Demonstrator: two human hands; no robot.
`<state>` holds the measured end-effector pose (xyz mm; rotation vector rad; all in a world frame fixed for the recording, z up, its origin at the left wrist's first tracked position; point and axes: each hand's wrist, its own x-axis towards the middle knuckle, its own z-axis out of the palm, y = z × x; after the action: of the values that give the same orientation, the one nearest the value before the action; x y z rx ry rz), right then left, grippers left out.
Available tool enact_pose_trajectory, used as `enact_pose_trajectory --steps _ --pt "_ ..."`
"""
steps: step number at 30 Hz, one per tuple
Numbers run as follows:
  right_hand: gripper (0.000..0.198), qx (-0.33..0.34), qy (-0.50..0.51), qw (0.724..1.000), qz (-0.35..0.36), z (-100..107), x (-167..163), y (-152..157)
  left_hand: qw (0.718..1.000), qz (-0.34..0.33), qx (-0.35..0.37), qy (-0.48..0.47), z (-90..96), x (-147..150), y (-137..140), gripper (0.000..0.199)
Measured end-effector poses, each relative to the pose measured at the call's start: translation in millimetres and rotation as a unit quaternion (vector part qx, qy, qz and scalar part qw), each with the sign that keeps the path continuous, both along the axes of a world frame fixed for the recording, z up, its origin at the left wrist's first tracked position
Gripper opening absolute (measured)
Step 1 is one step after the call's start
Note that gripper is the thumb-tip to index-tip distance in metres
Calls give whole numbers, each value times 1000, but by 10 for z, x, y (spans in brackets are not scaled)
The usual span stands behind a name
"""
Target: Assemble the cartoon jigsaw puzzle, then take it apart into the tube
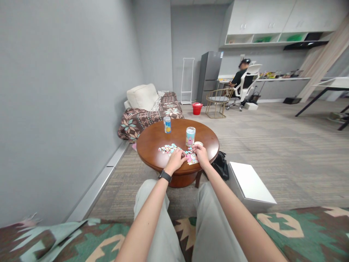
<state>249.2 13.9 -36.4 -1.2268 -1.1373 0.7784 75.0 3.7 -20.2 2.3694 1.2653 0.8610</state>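
Note:
On the round brown table [152, 138], a loose heap of small jigsaw puzzle pieces [167, 148] lies to the left of a small pink and pale picture patch [193, 159], seemingly joined pieces. My left hand [176, 160], with a dark band at its wrist, rests at the left edge of the patch, fingers bent and thumb apart. My right hand [201, 155] is over the patch's right side, thumb and finger pinched together; whatever they grip is too small to make out. Just beyond stands a clear-topped can [190, 137] with a pink figure, beside a white round lid [199, 143].
A blue can [167, 125] stands at the table's back. A white box [252, 182] and a black bag [222, 165] are on the floor to the right. Behind are a covered sofa [147, 118], a red bucket [197, 108] and a person [240, 78] seated at a counter.

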Motion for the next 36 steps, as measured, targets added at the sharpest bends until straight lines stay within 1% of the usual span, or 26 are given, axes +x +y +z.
enact_pose_trajectory --steps 2,4,7,10,14,18,25,30,33,36 --pt "25 -12 -18 1000 3 14 -11 -25 999 -6 -12 -34 -2 -21 3 10" --pt "27 -15 -54 998 16 38 -25 -52 996 -13 -44 -72 18 -35 -10 11" --pt "30 8 -130 990 45 78 -57 -87 989 -16 -86 -117 56 -40 -42 14" --pt "31 34 -193 978 69 106 -103 -113 985 -7 -82 -153 75 -44 -66 14" --pt "28 35 -237 965 103 124 -148 -151 977 16 -68 -203 78 -57 -67 12" --pt "20 28 -248 962 106 144 -145 -178 971 27 -73 -228 75 -65 -54 9" --pt "19 16 -249 963 100 152 -133 -174 969 44 -70 -232 50 -45 -38 7" --pt "18 12 -250 967 56 150 -144 -178 962 131 -58 -233 59 -74 -44 9" --pt "19 21 -236 970 51 156 -147 -184 965 149 -40 -212 53 -88 -33 12" --pt "19 20 -227 972 56 162 -151 -191 969 164 2 -185 19 -84 -10 10"
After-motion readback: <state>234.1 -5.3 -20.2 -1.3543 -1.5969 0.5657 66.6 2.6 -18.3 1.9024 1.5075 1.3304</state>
